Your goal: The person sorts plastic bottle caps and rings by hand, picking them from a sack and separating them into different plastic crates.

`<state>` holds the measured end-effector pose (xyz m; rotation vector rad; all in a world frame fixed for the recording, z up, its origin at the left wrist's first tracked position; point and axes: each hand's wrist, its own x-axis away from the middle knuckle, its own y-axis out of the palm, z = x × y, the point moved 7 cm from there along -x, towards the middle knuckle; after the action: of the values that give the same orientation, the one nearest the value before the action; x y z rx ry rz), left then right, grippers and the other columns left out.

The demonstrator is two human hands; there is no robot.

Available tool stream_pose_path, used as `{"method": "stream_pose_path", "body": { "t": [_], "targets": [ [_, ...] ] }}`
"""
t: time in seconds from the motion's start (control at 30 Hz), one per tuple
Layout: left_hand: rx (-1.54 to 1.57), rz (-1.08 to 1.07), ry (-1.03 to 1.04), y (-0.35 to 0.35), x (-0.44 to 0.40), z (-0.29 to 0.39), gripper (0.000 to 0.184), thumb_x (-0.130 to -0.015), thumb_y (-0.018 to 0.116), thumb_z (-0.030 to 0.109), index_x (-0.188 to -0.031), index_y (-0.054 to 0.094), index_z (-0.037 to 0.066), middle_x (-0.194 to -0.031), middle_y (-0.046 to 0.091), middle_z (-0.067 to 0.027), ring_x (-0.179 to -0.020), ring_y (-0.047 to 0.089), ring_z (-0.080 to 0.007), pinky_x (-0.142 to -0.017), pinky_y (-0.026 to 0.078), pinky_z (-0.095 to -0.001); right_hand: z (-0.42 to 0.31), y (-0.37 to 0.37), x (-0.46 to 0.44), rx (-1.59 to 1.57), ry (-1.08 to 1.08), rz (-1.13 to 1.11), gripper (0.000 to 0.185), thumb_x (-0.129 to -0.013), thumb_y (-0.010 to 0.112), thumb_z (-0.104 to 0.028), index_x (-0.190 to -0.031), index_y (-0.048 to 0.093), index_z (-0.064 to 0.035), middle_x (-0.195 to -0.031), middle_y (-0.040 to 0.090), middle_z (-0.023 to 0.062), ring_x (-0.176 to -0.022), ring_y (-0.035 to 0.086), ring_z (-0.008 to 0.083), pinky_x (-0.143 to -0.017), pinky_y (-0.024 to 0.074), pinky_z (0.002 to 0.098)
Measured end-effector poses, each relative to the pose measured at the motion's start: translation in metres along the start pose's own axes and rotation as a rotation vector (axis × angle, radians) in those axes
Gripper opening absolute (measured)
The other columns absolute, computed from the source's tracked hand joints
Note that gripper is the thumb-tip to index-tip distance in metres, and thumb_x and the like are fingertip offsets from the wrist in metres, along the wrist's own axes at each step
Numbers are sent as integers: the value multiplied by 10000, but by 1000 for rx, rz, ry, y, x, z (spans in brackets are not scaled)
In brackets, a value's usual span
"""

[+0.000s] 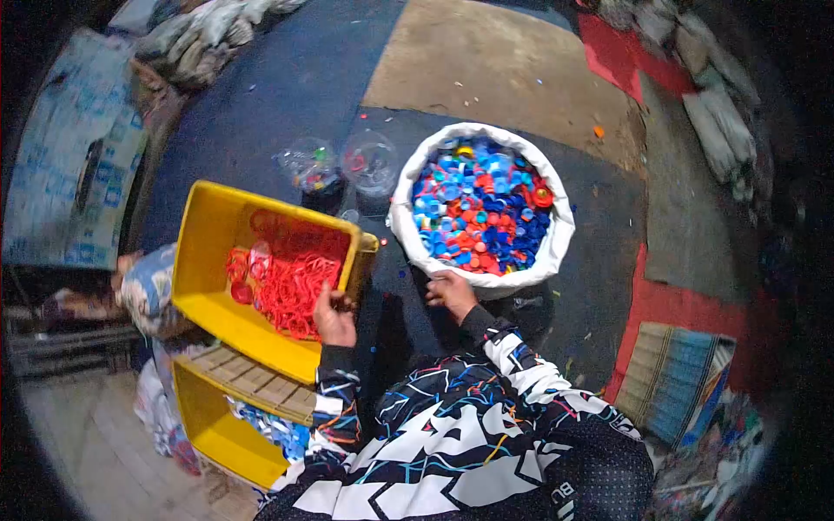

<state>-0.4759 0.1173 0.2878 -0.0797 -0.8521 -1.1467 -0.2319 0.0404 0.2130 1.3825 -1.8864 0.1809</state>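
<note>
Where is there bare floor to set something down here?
Mostly bare: the tan panel beyond the white sack, bar a few scraps, and the dark floor left of it, beyond the yellow crate. Crowded: between crate and sack, with clear containers at the far end, left hand and right hand nearer.

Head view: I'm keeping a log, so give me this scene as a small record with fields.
Left hand: at the right wall of the yellow crate; grip unclear
Right hand: at the near rim of the white sack; grip unclear
Crate contents: tangled red rings
Sack contents: blue, red and white caps
Beyond crate: clear plastic containers
</note>
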Motion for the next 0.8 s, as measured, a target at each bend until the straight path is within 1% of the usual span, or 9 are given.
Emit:
{"method": "stream_pose_path", "body": {
  "t": [0.07,0.13,0.23,0.37,0.47,0.5,0.6,0.73,0.8],
  "targets": [
    [-176,-123,-26,66,-15,-44,263,-859,556,315,-724,538,90,-662,516,-5,-568,482,-121,-517,404,-279,-13,-86,-46,496,-382,350,202,-771,598,-91,-954,581,-10,-770,616,67,-690,603,157,-602,494,289],
    [-267,-239,-140,119,-13,-74,217,-859,557,289,-789,557,83,-703,536,-9,-586,500,-110,-518,424,-268,-46,-133,-33,451,-466,551,162,-737,615,-85,-881,605,-13,-721,622,69,-678,610,164,-607,484,292],
    [-452,-351,-188,168,-11,-136,165,-849,567,245,-870,567,82,-752,567,-13,-610,525,-97,-527,457,-248,-75,-188,-51,810,-539,666,201,-682,662,-76,-864,598,-19,-771,625,128,-699,618,238,-634,489,335],
    [-560,-284,-252,185,-8,-193,139,-840,581,223,-883,570,91,-755,572,-3,-603,525,-85,-525,460,-236,-88,-198,-108,870,-573,499,349,-677,696,-164,-947,529,-19,-864,588,161,-842,565,329,-739,453,404],
    [-565,-258,-297,172,-6,-213,136,-826,595,193,-889,584,73,-755,581,-14,-605,537,-95,-532,456,-239,-85,-183,-125,1156,-531,506,398,-672,690,-176,-991,512,-18,-897,568,163,-917,532,355,-794,438,424],
    [-619,-253,-255,168,-8,-211,145,-825,597,193,-893,586,65,-760,584,-18,-610,540,-99,-540,455,-241,-83,-177,-131,1226,-482,462,358,-684,644,-162,-981,491,-34,-901,557,141,-917,515,353,-767,435,441],
    [-774,-251,-126,163,-25,-204,172,-819,603,190,-906,590,42,-772,592,-27,-630,547,-108,-566,453,-247,-77,-171,-144,1307,-461,516,371,-648,651,-119,-969,475,-59,-876,557,146,-874,510,347,-747,419,449],
    [-906,-297,-79,182,-63,-201,162,-807,608,170,-869,596,22,-773,596,-32,-669,552,-113,-596,446,-249,-76,-175,-141,1225,-465,576,249,-684,554,-87,-927,502,-77,-870,572,130,-862,530,327,-689,431,440],
    [-1001,-368,70,211,-91,-200,177,-791,629,175,-859,588,17,-769,600,-42,-670,556,-110,-595,445,-255,-82,-184,-132,970,-448,556,257,-674,586,-86,-923,525,-71,-848,598,132,-802,569,307,-686,459,404]
  ]
}}
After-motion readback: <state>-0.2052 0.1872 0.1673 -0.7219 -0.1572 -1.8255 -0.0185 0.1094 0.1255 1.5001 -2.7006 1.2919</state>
